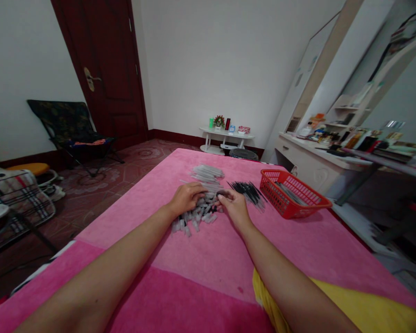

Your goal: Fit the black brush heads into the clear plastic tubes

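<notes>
Both of my hands reach out over a pink bedspread point(201, 259). My left hand point(186, 198) rests palm down with curled fingers on a heap of small clear and black pen parts point(198, 216). My right hand point(233, 205) sits beside it, fingers pinched on a small dark piece from the heap. Just beyond lies a stack of clear pen barrels point(208, 174). A bundle of thin black refills point(248, 191) lies to the right of my right hand.
A red plastic basket point(293, 194) holding a few finished pieces stands at the right of the bed. A cluttered white dresser point(319, 157) is beyond it. A dark folding chair point(72, 129), a dark red door point(107, 69) and a small white table point(225, 138) stand across the room.
</notes>
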The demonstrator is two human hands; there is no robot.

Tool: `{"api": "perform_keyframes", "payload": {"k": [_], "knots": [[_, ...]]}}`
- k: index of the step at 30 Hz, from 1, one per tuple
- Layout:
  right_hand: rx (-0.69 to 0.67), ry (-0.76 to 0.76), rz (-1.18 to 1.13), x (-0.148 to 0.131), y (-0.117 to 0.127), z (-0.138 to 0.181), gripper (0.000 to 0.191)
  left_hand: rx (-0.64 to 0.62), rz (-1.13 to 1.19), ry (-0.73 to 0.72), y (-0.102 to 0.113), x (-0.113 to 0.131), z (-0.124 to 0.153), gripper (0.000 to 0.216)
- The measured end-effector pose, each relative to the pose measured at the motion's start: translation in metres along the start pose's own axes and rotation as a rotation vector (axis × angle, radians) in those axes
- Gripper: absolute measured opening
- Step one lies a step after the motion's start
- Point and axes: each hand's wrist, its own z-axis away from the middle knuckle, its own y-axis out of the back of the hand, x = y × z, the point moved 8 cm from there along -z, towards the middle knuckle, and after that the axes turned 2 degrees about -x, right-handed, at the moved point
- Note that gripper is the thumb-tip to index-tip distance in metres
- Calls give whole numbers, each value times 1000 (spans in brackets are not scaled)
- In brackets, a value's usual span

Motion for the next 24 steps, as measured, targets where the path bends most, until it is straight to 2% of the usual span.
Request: {"api": "perform_keyframes", "payload": {"k": [5,16,24], "knots": [[35,17,-12,-3,4,0,27,60,49,40,7,-4,-1,21],[28,89,34,-10,0,1,23,-11,-36,-15,-1,3,0,23],[11,184,152,-6,1,-3,21,-12,-39,-19,0,5,0,23]]}}
